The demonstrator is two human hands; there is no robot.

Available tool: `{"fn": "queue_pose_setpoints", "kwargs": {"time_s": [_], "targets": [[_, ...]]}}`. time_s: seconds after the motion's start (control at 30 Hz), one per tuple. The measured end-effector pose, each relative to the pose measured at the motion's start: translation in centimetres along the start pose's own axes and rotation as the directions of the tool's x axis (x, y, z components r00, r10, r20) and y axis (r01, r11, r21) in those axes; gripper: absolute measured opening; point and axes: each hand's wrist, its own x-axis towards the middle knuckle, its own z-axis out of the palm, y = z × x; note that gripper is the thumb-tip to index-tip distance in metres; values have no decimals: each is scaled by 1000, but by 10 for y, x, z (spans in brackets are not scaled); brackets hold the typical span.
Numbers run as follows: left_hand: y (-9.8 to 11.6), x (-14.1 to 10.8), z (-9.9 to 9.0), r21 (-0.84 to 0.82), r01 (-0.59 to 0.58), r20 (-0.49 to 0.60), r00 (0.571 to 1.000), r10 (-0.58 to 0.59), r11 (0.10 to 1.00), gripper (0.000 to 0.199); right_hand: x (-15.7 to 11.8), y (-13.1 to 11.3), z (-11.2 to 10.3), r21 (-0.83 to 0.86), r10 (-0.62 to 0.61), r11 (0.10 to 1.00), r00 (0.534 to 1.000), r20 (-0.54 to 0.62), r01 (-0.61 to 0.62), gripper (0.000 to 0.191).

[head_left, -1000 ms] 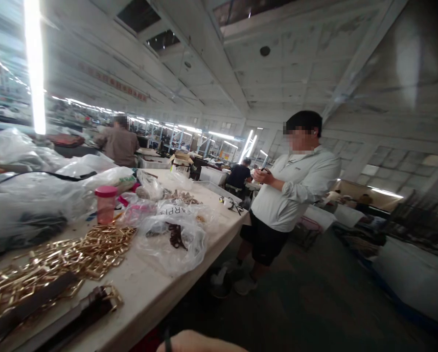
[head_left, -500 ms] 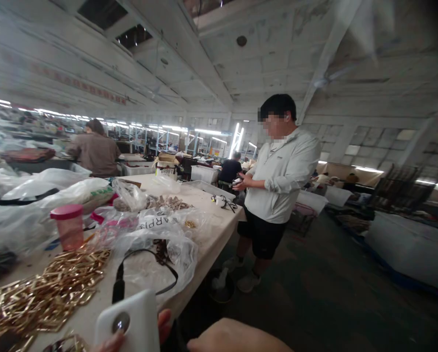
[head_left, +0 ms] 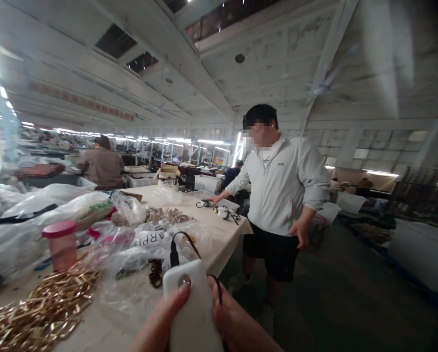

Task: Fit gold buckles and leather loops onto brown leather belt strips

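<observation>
Shifted from the lower left to the middle of the view since half a second ago, a flat white box with rounded corners [head_left: 195, 313] is now held up before the tabletop [head_left: 228, 234]. Left hand [head_left: 162, 315] fingers are grasping it, thumb at its shiny round disc. Right hand [head_left: 237, 318] fingers lie curled at its other side; whether they grip it I cannot tell. One thin black cable [head_left: 173, 256] loops from its top. Across the way, a standing person in a pale grey jacket [head_left: 285, 181] has reached one hand down to the tabletop. Gold-coloured metal frames [head_left: 46, 308] lie heaped near a pink lidded cup [head_left: 62, 247].
</observation>
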Motion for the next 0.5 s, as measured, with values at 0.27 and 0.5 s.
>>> {"fn": "queue_pose_setpoints", "kwargs": {"time_s": [0.27, 0.5], "targets": [[51, 51, 45, -79, -208, -170, 967, 192, 975, 84, 13, -6, -57, 104, 42, 995, 939, -342, -7, 57], [-18, 3, 14, -93, -20, -156, 988, 6, 995, 84, 47, -32, -144, 10, -169, 968, 683, -710, 250, 55]]}}
